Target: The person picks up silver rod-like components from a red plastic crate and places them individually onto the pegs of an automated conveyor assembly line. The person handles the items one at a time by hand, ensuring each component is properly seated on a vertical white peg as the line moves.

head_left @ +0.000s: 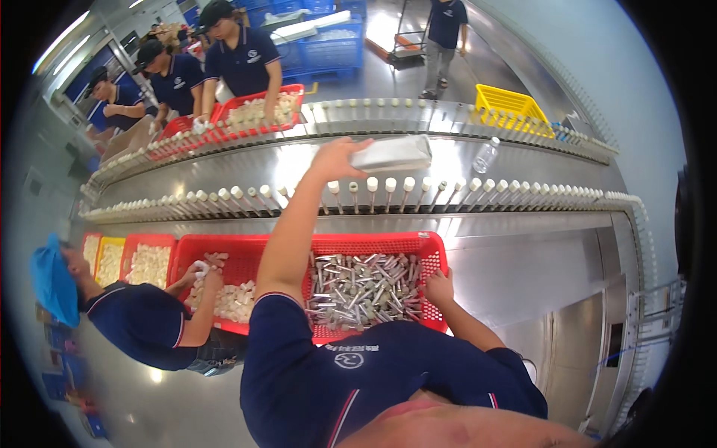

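Clearly, the left hand stretches thumb and fingers apart to clasp the left end of a pale rectangular packet, which is over the metal surface beyond the near row of white-capped pegs. The right hand bends its fingers at the right rim of a red basket; whether it grips, I cannot tell. Slim metal pieces lie jumbled in that basket. Left of the forearm, a co-worker in a blue cap has both hands among pale pieces in red plastic. A clear bottle is to the packet's right, apart from it. Farther out come a yellow basket and, at upper left, dark-shirted co-workers by red baskets.
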